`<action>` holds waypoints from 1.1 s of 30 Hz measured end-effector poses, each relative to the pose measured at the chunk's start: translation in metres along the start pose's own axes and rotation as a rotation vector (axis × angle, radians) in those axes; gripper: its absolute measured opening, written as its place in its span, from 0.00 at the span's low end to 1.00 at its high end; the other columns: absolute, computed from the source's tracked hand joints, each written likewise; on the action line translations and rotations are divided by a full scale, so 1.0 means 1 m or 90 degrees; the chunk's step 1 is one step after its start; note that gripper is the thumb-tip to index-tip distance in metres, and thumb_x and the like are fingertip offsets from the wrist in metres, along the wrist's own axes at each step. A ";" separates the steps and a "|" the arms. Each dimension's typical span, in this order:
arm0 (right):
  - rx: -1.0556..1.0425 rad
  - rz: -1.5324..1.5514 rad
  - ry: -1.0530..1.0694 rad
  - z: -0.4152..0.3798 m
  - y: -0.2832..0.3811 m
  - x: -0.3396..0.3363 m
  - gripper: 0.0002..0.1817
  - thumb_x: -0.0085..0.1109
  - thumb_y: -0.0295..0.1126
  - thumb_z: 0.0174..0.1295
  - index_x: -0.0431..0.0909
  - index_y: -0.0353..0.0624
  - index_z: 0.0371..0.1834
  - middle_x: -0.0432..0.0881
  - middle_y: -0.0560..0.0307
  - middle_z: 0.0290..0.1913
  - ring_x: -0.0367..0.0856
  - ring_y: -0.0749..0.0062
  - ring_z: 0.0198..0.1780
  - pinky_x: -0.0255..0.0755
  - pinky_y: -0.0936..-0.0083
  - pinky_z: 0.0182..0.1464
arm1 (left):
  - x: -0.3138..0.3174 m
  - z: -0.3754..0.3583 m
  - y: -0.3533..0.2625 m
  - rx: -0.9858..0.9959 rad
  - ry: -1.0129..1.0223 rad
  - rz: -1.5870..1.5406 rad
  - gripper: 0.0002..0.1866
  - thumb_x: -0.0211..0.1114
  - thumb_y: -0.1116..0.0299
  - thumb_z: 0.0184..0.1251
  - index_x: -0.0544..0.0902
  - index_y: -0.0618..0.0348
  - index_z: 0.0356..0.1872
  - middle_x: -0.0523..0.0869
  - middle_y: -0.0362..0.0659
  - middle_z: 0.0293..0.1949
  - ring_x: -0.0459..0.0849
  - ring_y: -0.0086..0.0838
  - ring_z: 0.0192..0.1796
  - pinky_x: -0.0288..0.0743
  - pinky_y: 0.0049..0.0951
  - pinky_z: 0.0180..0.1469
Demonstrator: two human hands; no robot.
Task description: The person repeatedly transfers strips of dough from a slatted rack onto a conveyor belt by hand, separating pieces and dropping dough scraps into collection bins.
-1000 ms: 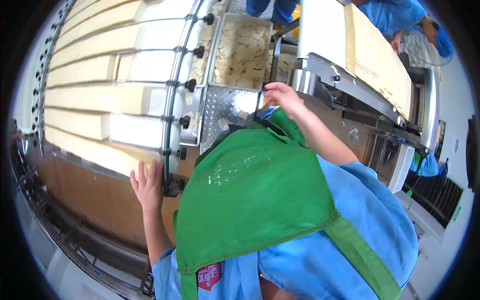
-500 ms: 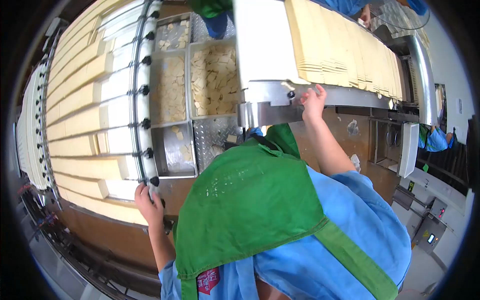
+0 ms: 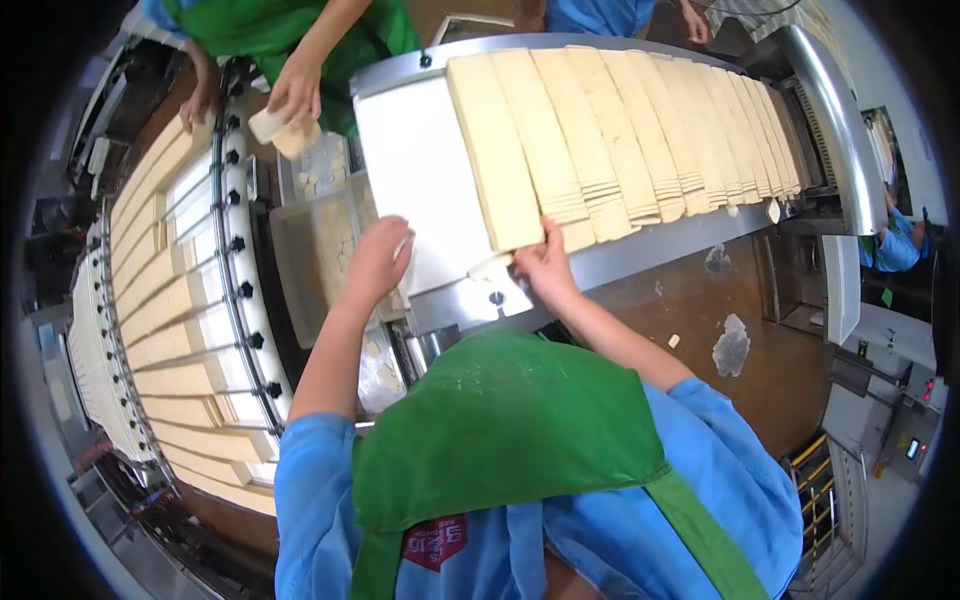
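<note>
Rows of thin pale slices [image 3: 620, 130] lie overlapping on the white conveyor belt [image 3: 415, 180] on the right. My right hand [image 3: 545, 265] is at the near end of the leftmost rows, its thumb and fingers bent around their edge; what lies between the fingers is too small to make out. Above the near left edge of the belt hovers my left hand [image 3: 380, 255], fingers loosely apart and holding nothing. A small pale scrap [image 3: 490, 268] sits at the belt's metal edge beside my right hand.
A second conveyor with rows of pale stacks [image 3: 180, 330] runs down the left, behind a rail with black knobs [image 3: 246, 290]. Bins of broken pieces [image 3: 325, 250] stand between the conveyors. Across from me, a co-worker's hand [image 3: 297, 90] holds pale pieces; another person stands farther right.
The view has turned toward the right conveyor. My left hand has left the left conveyor's rail and come to the right belt. My right hand now touches the rows' end. A co-worker's hands have appeared.
</note>
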State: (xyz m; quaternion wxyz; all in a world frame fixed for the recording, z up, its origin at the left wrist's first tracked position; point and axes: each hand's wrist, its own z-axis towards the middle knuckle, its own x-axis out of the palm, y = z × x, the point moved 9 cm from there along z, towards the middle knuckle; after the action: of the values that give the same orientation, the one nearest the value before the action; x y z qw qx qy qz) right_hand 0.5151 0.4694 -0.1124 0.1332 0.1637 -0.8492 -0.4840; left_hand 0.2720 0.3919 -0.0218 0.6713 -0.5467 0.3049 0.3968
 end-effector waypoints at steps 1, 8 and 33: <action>-0.030 -0.032 0.023 0.003 -0.008 0.001 0.46 0.56 0.20 0.58 0.36 0.34 0.75 0.78 0.50 0.38 0.78 0.72 0.35 0.75 0.79 0.37 | 0.005 0.034 0.006 -0.037 0.007 -0.012 0.11 0.63 0.73 0.58 0.80 0.62 0.43 0.82 0.52 0.47 0.78 0.49 0.51 0.72 0.41 0.56; 0.009 -0.041 0.194 0.006 -0.013 0.011 0.54 0.58 0.21 0.60 0.21 0.41 0.76 0.75 0.44 0.48 0.77 0.66 0.51 0.74 0.72 0.52 | 0.043 0.230 0.019 -0.021 -0.046 0.115 0.17 0.64 0.67 0.57 0.79 0.64 0.47 0.81 0.54 0.48 0.78 0.49 0.53 0.71 0.41 0.58; -0.187 -0.596 0.111 0.044 0.024 0.057 0.49 0.73 0.38 0.45 0.53 0.41 0.69 0.72 0.31 0.54 0.69 0.39 0.59 0.67 0.52 0.60 | -0.072 0.058 0.166 -0.552 -0.082 0.135 0.47 0.75 0.35 0.40 0.78 0.70 0.51 0.84 0.60 0.47 0.83 0.51 0.51 0.76 0.40 0.54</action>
State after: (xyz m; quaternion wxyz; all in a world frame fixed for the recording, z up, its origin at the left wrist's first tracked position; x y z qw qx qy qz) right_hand 0.4424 0.4920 -0.1100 -0.0065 0.5466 -0.5935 -0.5907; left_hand 0.0905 0.4487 -0.0300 0.3535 -0.7173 0.1227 0.5878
